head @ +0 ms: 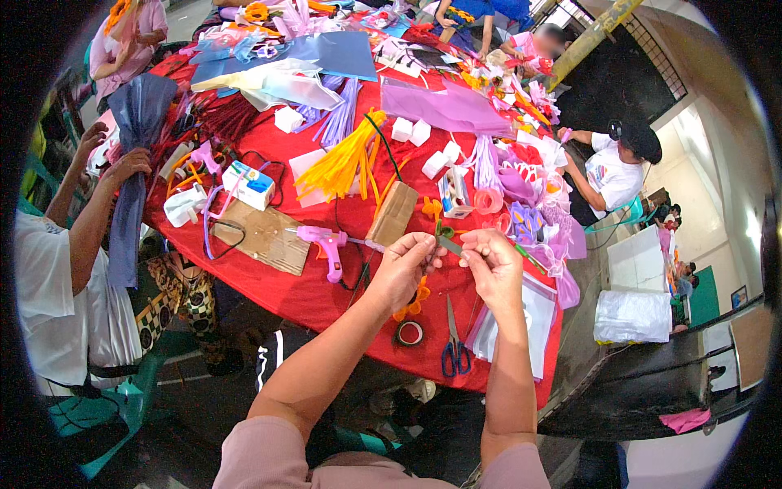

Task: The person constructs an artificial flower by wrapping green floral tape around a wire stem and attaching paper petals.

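My left hand [408, 269] and my right hand [492, 266] are raised over the near edge of a red-covered table [263, 282]. Between them stretches a short dark green strip [450, 246], pinched by the fingers of both hands. A small green curled piece [446, 231] shows just above my left fingertips. Below the hands lie an orange flower shape [416, 304], a roll of dark tape [409, 333] and dark-handled scissors [454, 354] with blades pointing away from me. A pink-purple glue gun [330, 246] rests left of my left hand, near a piece of cardboard [263, 235].
Yellow-orange pipe cleaners [342, 162], a brown block [393, 214], a small box [455, 192] and purple wrapping sheets [446, 107] lie farther back. Clear plastic sleeves [531, 324] are at the right edge. A co-worker's hand [129, 166] holds dark blue wrapping at left; others work around the table.
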Tool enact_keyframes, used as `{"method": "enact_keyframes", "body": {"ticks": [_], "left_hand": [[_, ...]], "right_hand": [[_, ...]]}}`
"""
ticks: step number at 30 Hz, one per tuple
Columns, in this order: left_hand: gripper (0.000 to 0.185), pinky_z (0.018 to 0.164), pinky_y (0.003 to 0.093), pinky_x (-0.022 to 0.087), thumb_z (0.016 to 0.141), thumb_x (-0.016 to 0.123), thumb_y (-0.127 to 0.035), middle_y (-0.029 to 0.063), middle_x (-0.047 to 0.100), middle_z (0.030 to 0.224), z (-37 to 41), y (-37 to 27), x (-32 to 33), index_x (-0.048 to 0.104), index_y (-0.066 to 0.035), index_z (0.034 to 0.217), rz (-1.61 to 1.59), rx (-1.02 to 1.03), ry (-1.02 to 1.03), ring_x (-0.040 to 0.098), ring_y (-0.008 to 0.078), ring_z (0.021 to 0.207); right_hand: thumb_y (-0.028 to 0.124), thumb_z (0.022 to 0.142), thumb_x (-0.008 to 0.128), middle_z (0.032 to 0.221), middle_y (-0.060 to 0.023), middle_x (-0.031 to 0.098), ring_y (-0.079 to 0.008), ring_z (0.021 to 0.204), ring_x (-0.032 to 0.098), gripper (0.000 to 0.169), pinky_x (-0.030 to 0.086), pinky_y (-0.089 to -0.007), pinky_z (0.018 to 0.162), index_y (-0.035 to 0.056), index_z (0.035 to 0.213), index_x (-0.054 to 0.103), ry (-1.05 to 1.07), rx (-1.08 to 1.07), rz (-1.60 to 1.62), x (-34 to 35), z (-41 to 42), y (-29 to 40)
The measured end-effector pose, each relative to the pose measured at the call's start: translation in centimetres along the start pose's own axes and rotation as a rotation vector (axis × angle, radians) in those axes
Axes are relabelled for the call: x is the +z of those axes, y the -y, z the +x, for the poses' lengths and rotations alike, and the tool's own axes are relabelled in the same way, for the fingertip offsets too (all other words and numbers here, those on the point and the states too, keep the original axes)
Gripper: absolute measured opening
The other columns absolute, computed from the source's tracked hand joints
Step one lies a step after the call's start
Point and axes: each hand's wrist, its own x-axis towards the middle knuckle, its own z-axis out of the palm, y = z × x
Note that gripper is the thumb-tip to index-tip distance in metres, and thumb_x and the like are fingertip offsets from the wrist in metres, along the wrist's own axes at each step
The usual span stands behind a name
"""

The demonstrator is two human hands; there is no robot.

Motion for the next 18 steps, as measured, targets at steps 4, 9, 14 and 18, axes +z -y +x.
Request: {"method": "enact_keyframes", "body": {"ticks": [4,9,14,18], "left_hand": [[0.007,0.064,0.0231,0.046,0.091,0.056,-0.014,0.0030,0.063,0.083,0.1,0.2,0.1,0.058,-0.007,0.090,0.059,0.012,-0.042,0.057,0.0099,0.069],[0.006,0.062,0.0226,0.046,0.090,0.057,-0.014,0.0020,0.062,0.080,0.2,0.2,0.0,0.059,-0.007,0.088,0.065,0.016,-0.033,0.056,0.0095,0.068],[0.007,0.061,0.0216,0.046,0.090,0.058,-0.014,0.0010,0.061,0.078,0.0,0.1,0.2,0.059,-0.008,0.086,0.042,0.011,-0.048,0.055,0.0090,0.066],[0.007,0.061,0.0207,0.046,0.090,0.058,-0.014,0.0004,0.059,0.076,-0.2,-0.1,0.2,0.059,-0.007,0.086,0.061,0.011,-0.021,0.054,0.0083,0.065]], "right_hand": [[-0.017,0.077,0.055,0.085,-0.0053,0.055,-0.0081,0.068,0.056,0.025,0.047,-0.0198,0.060,-0.0015,0.096,0.059,-0.003,0.014,-0.001,-0.1,-0.2,0.0],[-0.016,0.076,0.056,0.085,-0.0057,0.056,-0.0086,0.068,0.057,0.024,0.048,-0.0204,0.060,-0.0021,0.095,0.059,-0.012,-0.003,-0.031,-0.2,-0.2,-0.2],[-0.011,0.071,0.064,0.087,-0.0094,0.058,-0.0141,0.068,0.060,0.027,0.049,-0.0245,0.061,-0.0011,0.096,0.063,-0.027,-0.158,-0.277,-0.6,0.2,0.3],[-0.006,0.068,0.068,0.088,-0.0111,0.058,-0.0185,0.071,0.061,0.027,0.049,-0.0266,0.063,0.0008,0.094,0.066,0.000,-0.095,-0.453,-0.7,0.4,1.5]]}}
